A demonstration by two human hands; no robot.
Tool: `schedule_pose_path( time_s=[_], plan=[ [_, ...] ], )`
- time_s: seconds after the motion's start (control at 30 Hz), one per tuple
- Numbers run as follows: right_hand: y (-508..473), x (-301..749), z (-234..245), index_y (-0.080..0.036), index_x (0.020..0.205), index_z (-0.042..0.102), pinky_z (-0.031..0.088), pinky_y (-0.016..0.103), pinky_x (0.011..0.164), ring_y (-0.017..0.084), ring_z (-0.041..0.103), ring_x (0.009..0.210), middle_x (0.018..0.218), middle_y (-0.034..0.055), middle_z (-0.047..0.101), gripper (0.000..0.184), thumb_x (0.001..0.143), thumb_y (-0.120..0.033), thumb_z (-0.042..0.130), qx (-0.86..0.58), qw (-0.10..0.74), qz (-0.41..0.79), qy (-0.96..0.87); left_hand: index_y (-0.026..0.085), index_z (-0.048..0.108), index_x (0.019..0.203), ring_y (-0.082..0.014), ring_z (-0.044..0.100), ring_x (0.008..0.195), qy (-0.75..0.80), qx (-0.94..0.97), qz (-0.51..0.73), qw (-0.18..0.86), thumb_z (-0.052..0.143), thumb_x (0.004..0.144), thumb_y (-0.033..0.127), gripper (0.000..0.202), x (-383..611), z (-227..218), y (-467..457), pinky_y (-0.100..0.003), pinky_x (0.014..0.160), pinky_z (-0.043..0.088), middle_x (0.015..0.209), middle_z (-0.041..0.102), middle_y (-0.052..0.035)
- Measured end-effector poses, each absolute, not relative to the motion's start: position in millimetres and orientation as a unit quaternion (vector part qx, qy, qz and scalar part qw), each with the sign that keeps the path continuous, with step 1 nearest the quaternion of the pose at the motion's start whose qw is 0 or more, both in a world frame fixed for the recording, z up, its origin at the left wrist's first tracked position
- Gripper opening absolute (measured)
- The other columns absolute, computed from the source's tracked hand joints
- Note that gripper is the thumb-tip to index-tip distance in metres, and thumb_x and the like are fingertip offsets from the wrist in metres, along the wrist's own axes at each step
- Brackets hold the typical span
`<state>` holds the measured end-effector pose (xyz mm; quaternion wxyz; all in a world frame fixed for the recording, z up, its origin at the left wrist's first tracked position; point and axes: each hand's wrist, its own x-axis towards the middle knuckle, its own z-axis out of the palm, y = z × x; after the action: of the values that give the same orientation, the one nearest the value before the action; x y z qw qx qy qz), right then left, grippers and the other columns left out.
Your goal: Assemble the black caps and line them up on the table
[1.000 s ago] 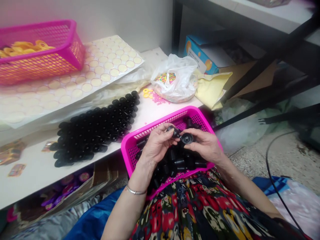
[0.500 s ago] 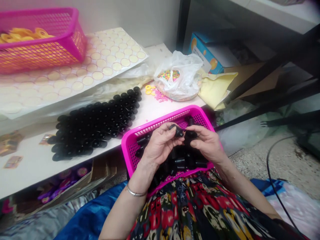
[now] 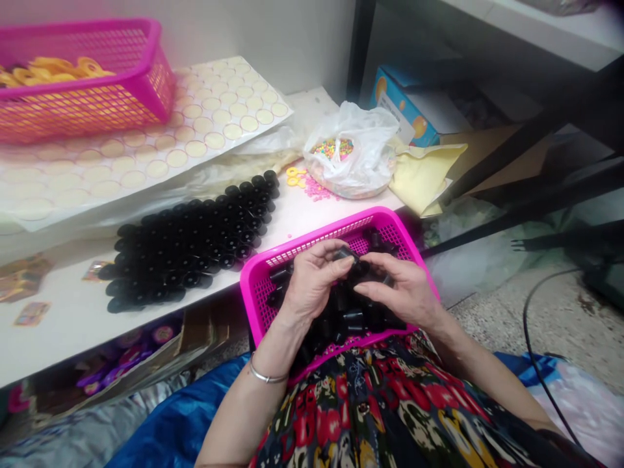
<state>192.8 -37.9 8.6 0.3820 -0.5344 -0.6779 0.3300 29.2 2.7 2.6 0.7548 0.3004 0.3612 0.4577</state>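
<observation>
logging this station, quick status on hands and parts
Left hand pinching a black part. Right hand curled close beside it, grip unclear. Both above pink basket of black pieces; nothing visibly blocking.

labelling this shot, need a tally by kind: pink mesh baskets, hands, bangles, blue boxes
Pink mesh baskets: 2 (near basket, far basket)
Hands: 2 (left hand, right hand)
Bangle: 1
Blue box: 1
Total: 6

Left hand [image 3: 312,279] and right hand [image 3: 408,286] close together, fingers [image 3: 383,263] curled toward thumbs [image 3: 336,270], both forearms [image 3: 248,403] slanting inward.
</observation>
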Motion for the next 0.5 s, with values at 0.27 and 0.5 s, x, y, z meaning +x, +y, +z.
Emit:
schedule_pose_path(
  time_s=[0.27, 0.5],
  plan=[
    [-38.6, 194.1, 2.2, -0.021, 0.110, 0.061, 0.057, 0.029, 0.069, 0.019, 0.068, 0.077, 0.094, 0.0058, 0.072, 0.031, 0.080, -0.029, 0.063, -0.541, 0.375, 0.273, -0.701, 0.016, 0.071, 0.098, -0.0186, 0.062, 0.087, 0.394, 0.641, 0.408, 0.518, 0.065, 0.080, 0.030, 0.024, 31.7, 16.9, -12.8, -0.031, 0.084, 0.049, 0.094, 0.069, -0.0079],
    [-37.7, 178.8, -15.9, -0.020, 0.125, 0.051, 0.057, 0.036, 0.082, 0.024, 0.068, 0.093, 0.112, 0.0118, 0.067, 0.048, 0.080, -0.031, 0.062, -0.463, 0.360, 0.261, -0.767, 0.017, 0.065, 0.113, -0.0178, 0.062, 0.079, 0.454, 0.683, 0.436, 0.370, 0.064, 0.080, 0.032, 0.037, 8.9, 5.4, -39.7, -0.030, 0.076, 0.051, 0.089, 0.068, -0.0078]
  ],
)
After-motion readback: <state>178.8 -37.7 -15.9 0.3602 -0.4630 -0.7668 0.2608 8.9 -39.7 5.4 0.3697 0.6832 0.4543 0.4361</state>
